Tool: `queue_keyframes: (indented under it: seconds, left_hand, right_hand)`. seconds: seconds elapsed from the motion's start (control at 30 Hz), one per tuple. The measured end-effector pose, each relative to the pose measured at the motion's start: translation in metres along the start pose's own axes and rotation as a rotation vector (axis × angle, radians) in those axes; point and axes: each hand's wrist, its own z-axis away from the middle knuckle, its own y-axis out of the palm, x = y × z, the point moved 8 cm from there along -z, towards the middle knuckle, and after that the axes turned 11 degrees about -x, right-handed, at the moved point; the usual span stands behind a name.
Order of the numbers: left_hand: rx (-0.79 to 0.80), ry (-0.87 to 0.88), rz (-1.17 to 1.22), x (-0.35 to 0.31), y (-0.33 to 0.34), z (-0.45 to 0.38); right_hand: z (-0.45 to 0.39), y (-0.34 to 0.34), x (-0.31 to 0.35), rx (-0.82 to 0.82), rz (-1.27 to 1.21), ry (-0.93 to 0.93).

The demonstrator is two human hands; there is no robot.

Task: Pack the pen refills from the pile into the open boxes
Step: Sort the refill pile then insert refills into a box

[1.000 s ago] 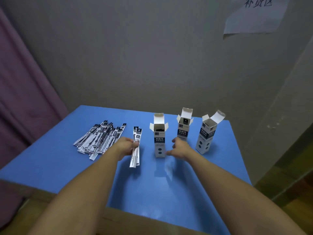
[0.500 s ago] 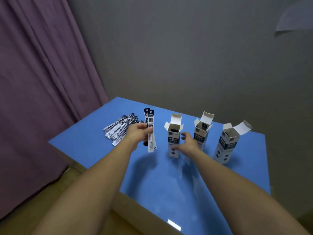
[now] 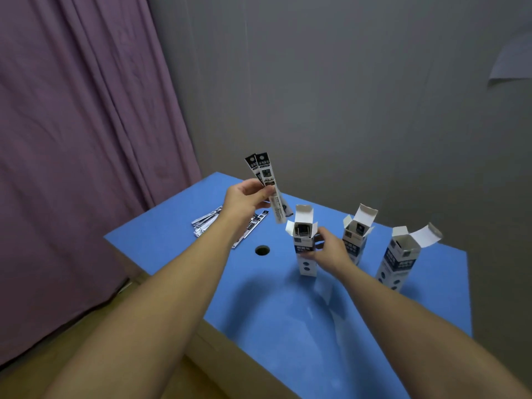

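Head view looks down over two bare forearms reaching across a blue table [image 3: 288,306]; the left hand [image 3: 244,200] is raised above the surface, its grip clamped on two pen refills [image 3: 266,180] in black-and-white sleeves, thumb and fingers pinching them near the middle so that they stand tilted, tops fanned slightly apart above the hand and lower ends pointing down toward the nearest box; that first box [image 3: 305,246] stands upright just right of and below this grip, its top flaps open, with some dark packaging visible inside; the right hand [image 3: 329,253] has its grip curled round the right side of this box, fingers at the upper part, thumb lower on the front; a second open box [image 3: 355,240] stands just behind and right of the right hand, and a third open box [image 3: 398,259] stands farther right, apart from both; the pile of refills [image 3: 210,223] lies flat on the table below and left of the left hand, partly hidden by the forearm; a round hole [image 3: 262,250] in the table sits between the forearms; a purple curtain [image 3: 80,139] hangs at the left.
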Motion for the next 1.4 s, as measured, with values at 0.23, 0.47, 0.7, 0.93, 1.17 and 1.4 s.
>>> queue_keyframes:
  seconds: [0.23,0.47,0.7,0.93,1.17,1.4]
  left_hand:
    - [0.165,0.096,-0.096,-0.017,0.043,0.029]
    - [0.187,0.135,-0.201,-0.024,0.052,0.037]
    - [0.196,0.224,-0.408,-0.024,0.054,0.043]
    - [0.211,0.357,-0.790,-0.017,0.060,0.052]
    - [0.185,0.230,-0.802,0.000,0.056,0.051]
    - [0.147,0.164,-0.749,0.016,0.051,0.046]
  right_hand:
    - [0.012,-0.010,0.021,-0.023,-0.064,-0.102]
    - [0.013,-0.023,0.028,-0.050,-0.138,-0.112]
    - [0.017,-0.026,0.034,-0.058,-0.122,-0.149]
    - [0.022,-0.027,0.054,-0.044,-0.151,-0.207]
    - [0.023,-0.024,0.045,-0.031,-0.106,-0.185]
    - [0.023,-0.016,0.035,0.004,-0.083,-0.165]
